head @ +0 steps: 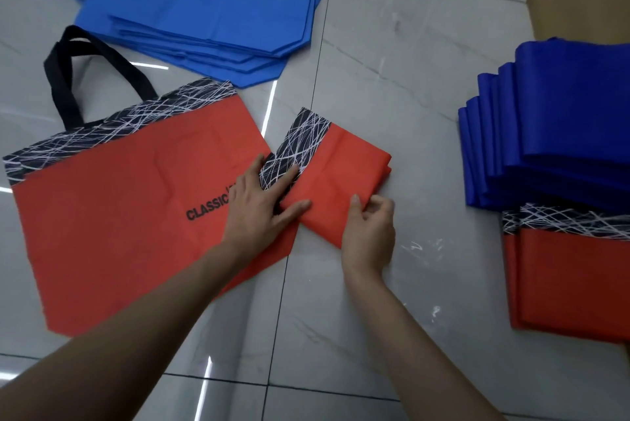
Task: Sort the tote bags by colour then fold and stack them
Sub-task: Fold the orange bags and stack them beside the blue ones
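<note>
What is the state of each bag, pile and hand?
middle red bag: folded
left red bag: flat, unfolded
light blue pile: unfolded, stacked
dark blue pile: folded, stacked
right red pile: folded, stacked
left hand: flat, pressing middle red bag
right hand: pinching its edge

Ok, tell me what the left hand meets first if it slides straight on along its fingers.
The folded bag: the left hand touches its patterned edge, so it would likely push that first.

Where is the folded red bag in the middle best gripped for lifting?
Probably pinch the folded red bag at its near right edge, from the right: it lies flat, the left hand covers the other side, the right hand is there.
</note>
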Tool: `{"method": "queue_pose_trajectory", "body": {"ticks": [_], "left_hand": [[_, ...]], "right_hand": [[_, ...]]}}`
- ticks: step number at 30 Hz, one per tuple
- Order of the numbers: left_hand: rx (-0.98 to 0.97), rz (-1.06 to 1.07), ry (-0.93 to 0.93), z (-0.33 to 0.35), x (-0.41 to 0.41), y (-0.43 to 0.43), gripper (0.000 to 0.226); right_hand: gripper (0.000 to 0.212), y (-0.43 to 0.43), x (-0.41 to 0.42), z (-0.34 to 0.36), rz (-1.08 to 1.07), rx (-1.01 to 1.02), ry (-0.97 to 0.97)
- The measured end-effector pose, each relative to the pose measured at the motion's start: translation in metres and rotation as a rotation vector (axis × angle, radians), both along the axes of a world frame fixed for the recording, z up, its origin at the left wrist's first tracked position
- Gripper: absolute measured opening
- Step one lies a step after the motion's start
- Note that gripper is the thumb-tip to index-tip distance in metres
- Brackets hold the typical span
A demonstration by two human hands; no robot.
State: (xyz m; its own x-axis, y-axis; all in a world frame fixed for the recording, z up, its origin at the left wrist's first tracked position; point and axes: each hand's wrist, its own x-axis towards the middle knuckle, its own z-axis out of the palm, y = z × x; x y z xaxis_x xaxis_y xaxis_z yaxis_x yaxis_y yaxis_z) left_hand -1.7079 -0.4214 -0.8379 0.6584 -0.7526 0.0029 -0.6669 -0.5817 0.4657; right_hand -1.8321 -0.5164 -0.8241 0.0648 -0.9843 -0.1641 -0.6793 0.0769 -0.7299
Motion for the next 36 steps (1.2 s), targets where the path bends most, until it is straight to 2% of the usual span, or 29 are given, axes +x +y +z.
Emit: {"method": "queue_pose_trajectory", "body": {"ticks": [2,4,6,8,12,16,18,23,25,27,28,30,32,34,36], "left_hand": [[0.035,0.018,-0.039,0.001,-0.002,-0.003,0.07],[0.026,0.049,-0.019,0.002,-0.003,-0.008,0.072],[0.009,0.054,0.01,0.001,-0.004,-0.011,0.073],[-0.002,0.036,0.002,0.0,-0.003,-0.01,0.073],[-0.031,0.019,-0.004,0.0,-0.001,-0.01,0.071],[-0.129,-0.05,0.079,-0.002,0.005,-0.006,0.07],[-0.123,-0.131,0.094,-0.005,0.009,-0.001,0.071],[-0.037,-0.328,0.047,-0.007,0.025,0.003,0.073],[0.007,-0.289,-0.058,-0.005,0.023,0.0,0.063],[0.017,-0.145,-0.182,-0.002,0.001,-0.007,0.047],[0.021,-0.07,-0.225,-0.001,-0.016,-0.011,0.048],[0.049,0.019,-0.217,-0.003,-0.046,-0.022,0.052],[0.084,0.047,-0.146,-0.007,-0.058,-0.026,0.058],[0.112,0.026,-0.132,-0.015,-0.054,-0.024,0.066],[0.108,-0.03,-0.18,-0.018,-0.048,-0.02,0.066]], "right_hand": [[0.041,0.004,-0.001,-0.004,0.158,-0.278,0.107],[0.048,0.006,-0.002,-0.012,0.415,-0.511,0.241],[0.048,0.002,-0.004,-0.024,0.638,-0.543,0.374],[0.053,0.0,-0.006,-0.029,0.725,-0.441,0.437],[0.054,-0.001,-0.006,-0.029,0.763,-0.381,0.466],[0.042,-0.015,-0.003,-0.015,0.653,-0.483,0.362],[0.042,-0.029,0.0,-0.009,0.599,-0.525,0.321],[0.06,-0.056,0.009,-0.01,0.684,-0.411,0.512],[0.063,-0.055,0.005,-0.019,0.671,-0.367,0.586],[0.058,-0.047,0.004,-0.026,0.587,-0.379,0.625],[0.056,-0.041,0.007,-0.027,0.547,-0.374,0.631],[0.055,-0.034,0.013,-0.023,0.515,-0.349,0.647],[0.054,-0.037,0.019,-0.016,0.517,-0.413,0.648],[0.054,-0.048,0.022,-0.012,0.607,-0.548,0.587],[0.052,-0.062,0.028,-0.014,0.934,-0.649,0.438]]}}
